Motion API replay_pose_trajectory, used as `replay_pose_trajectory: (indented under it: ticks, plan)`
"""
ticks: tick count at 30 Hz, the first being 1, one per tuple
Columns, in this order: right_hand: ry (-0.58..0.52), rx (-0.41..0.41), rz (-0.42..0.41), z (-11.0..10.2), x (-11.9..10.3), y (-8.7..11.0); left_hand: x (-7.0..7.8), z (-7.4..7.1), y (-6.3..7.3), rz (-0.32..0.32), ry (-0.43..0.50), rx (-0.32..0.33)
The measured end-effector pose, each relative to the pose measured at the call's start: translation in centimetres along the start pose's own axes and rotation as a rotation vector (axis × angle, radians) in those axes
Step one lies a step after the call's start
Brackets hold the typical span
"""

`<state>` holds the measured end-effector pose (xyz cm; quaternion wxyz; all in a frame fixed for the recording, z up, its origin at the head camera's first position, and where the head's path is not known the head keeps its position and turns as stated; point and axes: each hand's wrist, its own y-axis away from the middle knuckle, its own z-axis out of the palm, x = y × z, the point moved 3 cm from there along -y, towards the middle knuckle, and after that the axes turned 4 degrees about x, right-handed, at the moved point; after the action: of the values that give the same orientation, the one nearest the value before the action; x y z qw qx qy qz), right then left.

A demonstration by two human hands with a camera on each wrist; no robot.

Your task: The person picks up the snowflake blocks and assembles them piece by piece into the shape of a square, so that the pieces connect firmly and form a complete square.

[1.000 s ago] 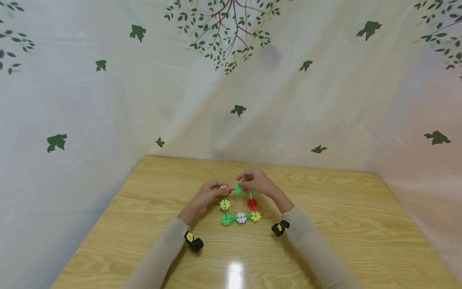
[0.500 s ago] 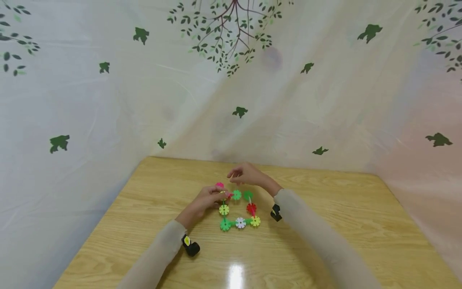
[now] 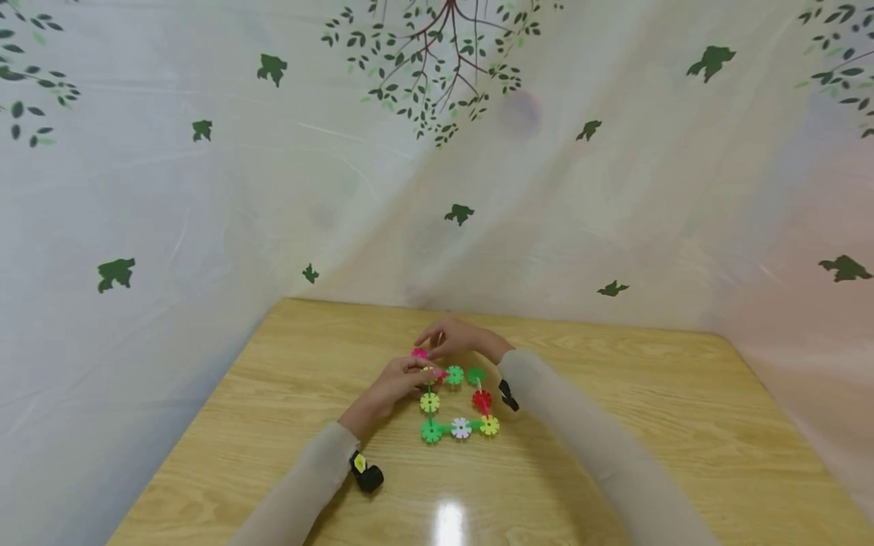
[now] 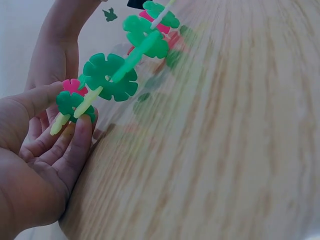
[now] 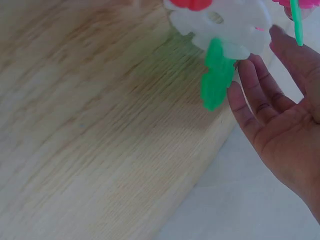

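Note:
Flower-shaped plastic snowflake discs, linked edge to edge, form a small ring on the table. My left hand [image 3: 399, 381] pinches its far left corner, and in the left wrist view thumb and fingers hold a small green disc [image 4: 67, 104] with pale yellow pieces. Just beyond that corner is a pink disc [image 3: 419, 353]. My right hand [image 3: 460, 339] reaches over the ring's far side to the pink disc, thumb and fingers apart. The right wrist view shows its relaxed fingers [image 5: 262, 95] behind a white disc [image 5: 235, 25] with a green disc [image 5: 216, 75] hanging under it.
The ring's near side has a green disc [image 3: 432, 432], a white disc [image 3: 460, 428] and a yellow disc [image 3: 489, 425]. A red disc [image 3: 482, 399] is on its right side. The wooden table [image 3: 614, 425] ends at a leaf-printed cloth [image 3: 382, 189].
My right hand has moved left along the far side, from the green disc to the pink one. The pink disc came into sight beyond my left hand, which keeps its hold at the corner.

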<state>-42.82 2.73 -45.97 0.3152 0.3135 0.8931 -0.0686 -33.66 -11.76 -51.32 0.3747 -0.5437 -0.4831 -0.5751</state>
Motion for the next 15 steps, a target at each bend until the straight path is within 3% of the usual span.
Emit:
replay_pose_trajectory:
  ticks: [7,15]
  plan:
    - [-0.005,-0.067,0.019,0.4,-0.7,0.2,0.1,0.2,0.2,-0.006,-0.007,0.008]
    - [0.034,0.025,0.125,-0.1,0.4,0.6,0.1,0.2,-0.1,-0.035,0.018,0.035]
